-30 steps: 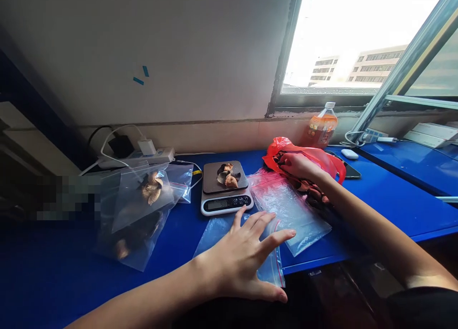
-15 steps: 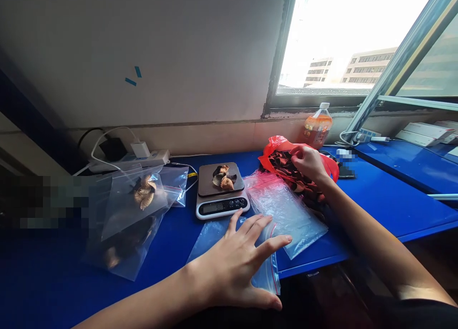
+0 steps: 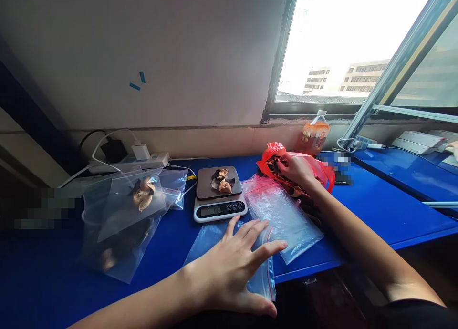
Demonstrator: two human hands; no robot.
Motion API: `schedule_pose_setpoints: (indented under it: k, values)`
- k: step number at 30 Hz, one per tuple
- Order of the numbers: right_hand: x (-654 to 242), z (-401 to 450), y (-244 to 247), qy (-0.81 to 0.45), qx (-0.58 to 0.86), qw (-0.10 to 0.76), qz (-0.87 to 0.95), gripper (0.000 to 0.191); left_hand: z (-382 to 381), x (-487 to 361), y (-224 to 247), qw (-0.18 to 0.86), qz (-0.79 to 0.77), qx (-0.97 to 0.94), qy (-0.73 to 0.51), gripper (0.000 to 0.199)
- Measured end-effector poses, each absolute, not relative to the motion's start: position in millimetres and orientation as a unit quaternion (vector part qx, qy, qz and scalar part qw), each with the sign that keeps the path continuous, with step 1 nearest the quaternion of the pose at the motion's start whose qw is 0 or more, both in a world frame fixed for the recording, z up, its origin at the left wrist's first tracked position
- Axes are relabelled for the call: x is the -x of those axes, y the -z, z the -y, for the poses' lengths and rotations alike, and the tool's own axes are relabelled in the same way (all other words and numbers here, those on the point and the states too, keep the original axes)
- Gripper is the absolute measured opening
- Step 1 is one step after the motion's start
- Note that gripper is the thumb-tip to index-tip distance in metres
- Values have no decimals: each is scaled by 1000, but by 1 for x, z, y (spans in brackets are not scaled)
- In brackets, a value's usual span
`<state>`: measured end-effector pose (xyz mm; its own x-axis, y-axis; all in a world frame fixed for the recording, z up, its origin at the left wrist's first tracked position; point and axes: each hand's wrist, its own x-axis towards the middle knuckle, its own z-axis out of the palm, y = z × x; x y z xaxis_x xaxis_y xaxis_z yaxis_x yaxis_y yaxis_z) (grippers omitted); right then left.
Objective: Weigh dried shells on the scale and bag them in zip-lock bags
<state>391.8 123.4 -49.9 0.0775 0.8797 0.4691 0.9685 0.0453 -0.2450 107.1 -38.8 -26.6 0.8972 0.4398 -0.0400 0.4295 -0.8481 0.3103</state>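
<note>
Dried brown pieces lie on the plate of a white kitchen scale, whose display is lit. My left hand is spread just in front of the scale, over a clear zip bag, holding nothing. My right hand reaches into a red plastic bag of dark dried pieces; its fingertips are partly hidden among them, so what they grip cannot be made out. Between the scale and the red bag lie more clear bags.
Clear bags with dried pieces lie at the left, before a power strip. An orange drink bottle stands behind the red bag. White boxes and part of another person's hand are at the far right.
My right hand has moved slightly left and deeper into the red bag. My left hand keeps its spread pose. A person's hand now shows at the right edge.
</note>
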Motion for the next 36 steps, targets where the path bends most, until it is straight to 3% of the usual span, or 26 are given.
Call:
schedule_pose_setpoints:
  k: [4,16,28,31,36]
  values:
    - [-385,-137,58,79,678,246,688,20,39,-106,28,163,-223,-961,-34,96]
    - [-403,-115,54,1,630,317,709,29,39,-105,31,161,-205,-963,-65,91]
    - [-420,-93,39,-72,609,273,741,8,40,-106,25,147,-211,-966,-26,91]
    - [-411,-95,42,-80,609,281,737,19,39,-106,26,150,-211,-965,-30,91]
    - [-409,-95,38,-78,626,333,701,23,40,-105,26,157,-210,-964,-37,90]
